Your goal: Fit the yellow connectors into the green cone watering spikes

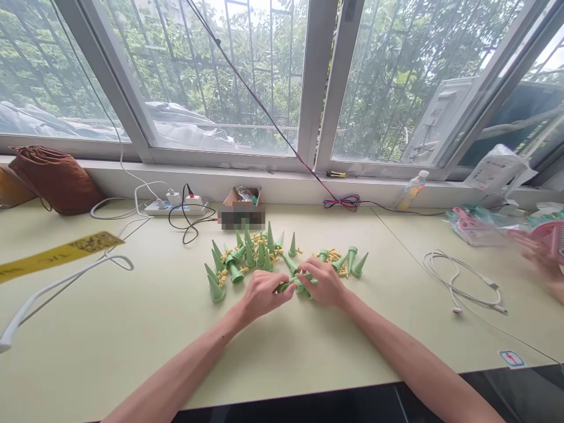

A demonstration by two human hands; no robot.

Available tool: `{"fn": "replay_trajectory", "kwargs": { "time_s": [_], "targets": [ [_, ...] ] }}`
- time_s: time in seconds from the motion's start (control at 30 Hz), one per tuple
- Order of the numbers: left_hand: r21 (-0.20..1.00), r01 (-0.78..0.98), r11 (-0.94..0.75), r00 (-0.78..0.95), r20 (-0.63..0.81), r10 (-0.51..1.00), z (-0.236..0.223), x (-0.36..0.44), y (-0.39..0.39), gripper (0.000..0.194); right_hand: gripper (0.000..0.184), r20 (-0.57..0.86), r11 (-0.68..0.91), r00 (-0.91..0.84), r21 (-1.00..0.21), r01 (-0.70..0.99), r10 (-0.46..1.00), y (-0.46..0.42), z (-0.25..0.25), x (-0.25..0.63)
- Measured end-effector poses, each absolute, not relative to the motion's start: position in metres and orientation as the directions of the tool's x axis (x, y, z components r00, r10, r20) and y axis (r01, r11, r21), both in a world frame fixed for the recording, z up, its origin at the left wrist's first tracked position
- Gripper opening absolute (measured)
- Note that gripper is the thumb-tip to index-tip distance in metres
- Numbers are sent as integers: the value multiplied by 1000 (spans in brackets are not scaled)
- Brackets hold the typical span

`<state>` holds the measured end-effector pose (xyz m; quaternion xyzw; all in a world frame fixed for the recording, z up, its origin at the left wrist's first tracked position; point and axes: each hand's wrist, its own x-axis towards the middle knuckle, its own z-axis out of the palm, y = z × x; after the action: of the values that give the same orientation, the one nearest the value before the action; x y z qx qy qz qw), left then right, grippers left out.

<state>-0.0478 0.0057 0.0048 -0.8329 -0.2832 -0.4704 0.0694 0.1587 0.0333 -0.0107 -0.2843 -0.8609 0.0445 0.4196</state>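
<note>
My left hand (267,291) is closed around a green plastic cone-shaped spike (282,288), its thumb and fingers meeting near the table. Close beside it on the right, my right hand (324,283) curls its fingers over green spikes; the fingertips grip one, partly hidden by the hand. Behind my left hand stand and lie several more green spikes (249,254), many with small yellow valve-like pieces at the base. Beyond my right hand is a pile of loose yellow valve-like pieces (337,259), with a few green spikes (360,265) around it.
A small open cardboard box (231,197) stands behind the spikes. A power strip (176,205) with cables lies left, a coiled white cable (462,282) right. A drink bottle (412,191) stands by the window. At far right, another person's hand (541,258) is beside a pink basket-like item (553,239).
</note>
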Motion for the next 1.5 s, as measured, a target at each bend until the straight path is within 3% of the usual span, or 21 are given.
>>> {"fn": "replay_trajectory", "kwargs": {
  "time_s": [0.17, 0.4, 0.83, 1.1, 1.4, 1.5],
  "targets": [
    [191, 500, -845, 341, 853, 395, 4, -48, 2, 21, 30, 701, 881, -547, -273, 386, 457, 27, -5, 156],
    [270, 479, -835, 397, 782, 480, 1, -43, -3, 19, 23, 725, 886, -559, -156, 436, 403, 33, -11, 156],
    [711, 425, -560, 339, 448, 827, -3, -37, -1, 19, 23, 784, 830, -412, -224, 511, 465, 38, -7, 161],
    [723, 429, -541, 308, 446, 840, -2, -36, 2, 21, 36, 776, 823, -405, -246, 512, 483, 37, -3, 160],
    [564, 528, -635, 340, 544, 767, 2, -35, -1, 26, 52, 779, 849, -440, -215, 483, 448, 33, 2, 157],
    [645, 485, -591, 307, 506, 806, 5, -33, -2, 24, 53, 765, 842, -444, -231, 488, 467, 33, 2, 157]
  ]
}}
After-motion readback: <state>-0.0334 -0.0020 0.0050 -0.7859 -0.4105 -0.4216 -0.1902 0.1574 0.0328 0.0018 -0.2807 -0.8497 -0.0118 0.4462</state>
